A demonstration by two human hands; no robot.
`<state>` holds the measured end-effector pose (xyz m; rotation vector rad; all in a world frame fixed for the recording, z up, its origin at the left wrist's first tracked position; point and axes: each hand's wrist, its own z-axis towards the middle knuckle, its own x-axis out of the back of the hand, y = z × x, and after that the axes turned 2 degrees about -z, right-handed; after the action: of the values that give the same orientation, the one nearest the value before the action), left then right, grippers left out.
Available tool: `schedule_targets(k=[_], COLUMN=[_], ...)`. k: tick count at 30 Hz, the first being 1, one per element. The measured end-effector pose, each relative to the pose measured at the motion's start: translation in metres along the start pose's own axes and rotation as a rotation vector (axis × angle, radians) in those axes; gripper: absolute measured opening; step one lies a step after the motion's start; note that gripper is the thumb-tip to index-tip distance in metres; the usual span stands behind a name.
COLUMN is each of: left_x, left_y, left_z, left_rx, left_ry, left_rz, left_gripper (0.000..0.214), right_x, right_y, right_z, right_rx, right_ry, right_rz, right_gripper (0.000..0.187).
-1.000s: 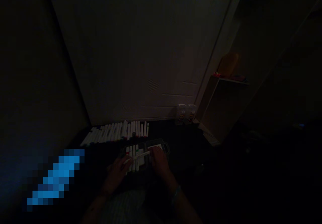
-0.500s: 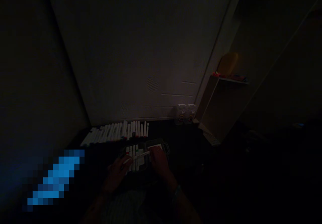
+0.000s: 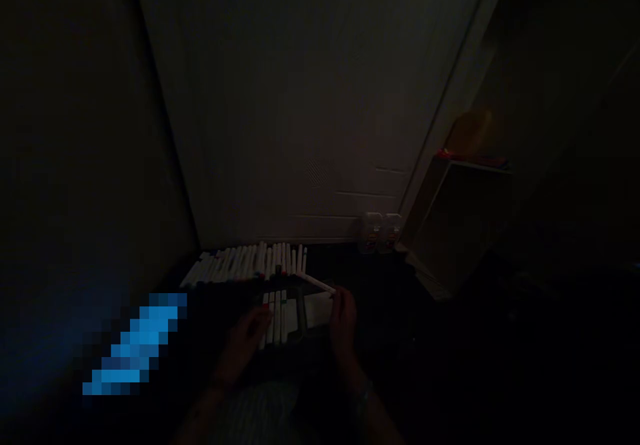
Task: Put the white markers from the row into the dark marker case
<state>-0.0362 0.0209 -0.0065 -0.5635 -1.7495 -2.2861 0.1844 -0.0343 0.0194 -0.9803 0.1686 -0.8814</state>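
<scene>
In dim light, my right hand is closed on one end of a slim white marker, which slants up and left toward a row of markers. My left hand is at the left side of a small clear case, with bent fingers beside the leftmost marker; darkness hides what they touch. Several white markers lie side by side in the case's left part, with red and green bands near their tops. A pale flat piece lies in the right part, beside my right hand.
A long row of white markers lies along the wall behind the case. Two clear containers with labels stand at the back right. Farther right is a box-like stand with a yellow object on top. A blurred blue patch shows at left.
The marker was held between both hands over the case. My left hand has let go of it, and my right hand has carried it right and tilted it. The view has shifted slightly.
</scene>
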Motion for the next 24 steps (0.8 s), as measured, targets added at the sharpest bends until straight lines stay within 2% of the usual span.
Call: schedule_targets(k=[15, 21, 24], left_x=[-0.004, -0.003, -0.003], left_y=[0.006, 0.014, 0.017], left_z=[-0.005, -0.007, -0.008], left_rx=[-0.009, -0.026, -0.060], left_ry=[0.012, 0.049, 0.037], left_rz=[-0.020, -0.037, 0.015], left_gripper=[0.034, 0.033, 0.033], right_x=[-0.001, -0.001, -0.002], right_y=[-0.005, -0.004, -0.004], right_z=[-0.004, -0.005, -0.006], right_rx=[0.297, 0.212, 0.213], right_ry=[-0.306, -0.309, -0.374], right_rz=[-0.041, 0.037, 0.016], right_gripper=[0.024, 0.026, 0.027])
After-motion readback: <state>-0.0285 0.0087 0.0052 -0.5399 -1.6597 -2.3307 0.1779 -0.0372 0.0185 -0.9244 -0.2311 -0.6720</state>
